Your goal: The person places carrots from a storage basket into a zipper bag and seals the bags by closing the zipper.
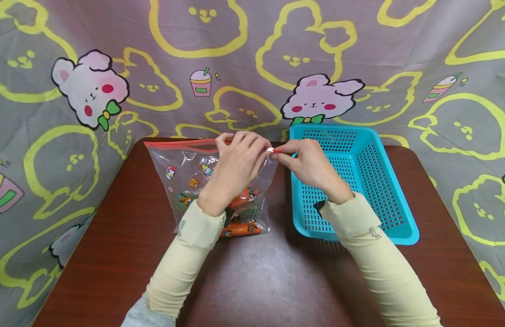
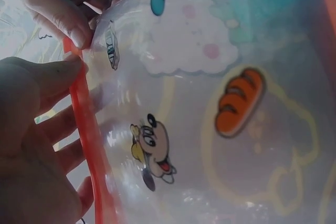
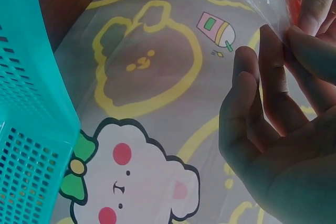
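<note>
A clear plastic zip bag (image 1: 162, 175) with a red zip strip (image 2: 86, 124) and printed cartoon figures hangs upright over the table. Several long orange things (image 1: 246, 229) and something green (image 1: 252, 211) show through its lower part. My left hand (image 1: 237, 168) pinches the strip near its right end, thumb on one side and fingers behind. A small white piece (image 1: 270, 149) shows on the strip between the hands. At the corner, my right hand (image 1: 311, 163) pinches the strip's end between thumb and index finger, its other fingers loosely bent in the right wrist view.
A turquoise perforated basket (image 1: 399, 237) stands on the right of the brown table (image 1: 101, 227), under the right forearm. Behind the table hangs a grey cloth (image 1: 244, 68) with yellow outlines and rabbit faces.
</note>
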### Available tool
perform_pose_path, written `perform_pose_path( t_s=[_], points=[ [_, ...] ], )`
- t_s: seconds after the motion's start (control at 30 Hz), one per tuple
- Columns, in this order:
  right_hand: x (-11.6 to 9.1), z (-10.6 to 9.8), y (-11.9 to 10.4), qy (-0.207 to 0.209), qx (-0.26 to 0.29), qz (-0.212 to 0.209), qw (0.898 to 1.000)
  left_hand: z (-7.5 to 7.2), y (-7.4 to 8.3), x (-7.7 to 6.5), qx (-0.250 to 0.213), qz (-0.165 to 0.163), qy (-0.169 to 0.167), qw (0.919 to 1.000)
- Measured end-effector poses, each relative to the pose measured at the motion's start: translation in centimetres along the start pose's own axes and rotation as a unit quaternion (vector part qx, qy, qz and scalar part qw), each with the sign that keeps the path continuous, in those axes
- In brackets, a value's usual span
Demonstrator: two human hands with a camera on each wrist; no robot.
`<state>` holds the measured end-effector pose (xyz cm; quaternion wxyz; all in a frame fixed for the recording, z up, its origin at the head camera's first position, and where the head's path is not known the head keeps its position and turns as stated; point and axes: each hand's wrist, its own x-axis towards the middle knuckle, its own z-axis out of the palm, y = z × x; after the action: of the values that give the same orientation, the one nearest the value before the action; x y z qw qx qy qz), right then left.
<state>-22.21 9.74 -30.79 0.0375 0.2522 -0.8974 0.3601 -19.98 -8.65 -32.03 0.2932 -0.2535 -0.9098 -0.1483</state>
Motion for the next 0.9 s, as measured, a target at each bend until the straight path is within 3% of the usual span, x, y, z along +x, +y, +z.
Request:
perform_pose_path(
  t_s=[0.9],
  points=[
    [-0.29,-0.12,-0.13,-0.005,0.003,-0.006,1.0,0.1,-0.39,-0.2,0.011,-0.004,0.024,0.9996]
  ],
)
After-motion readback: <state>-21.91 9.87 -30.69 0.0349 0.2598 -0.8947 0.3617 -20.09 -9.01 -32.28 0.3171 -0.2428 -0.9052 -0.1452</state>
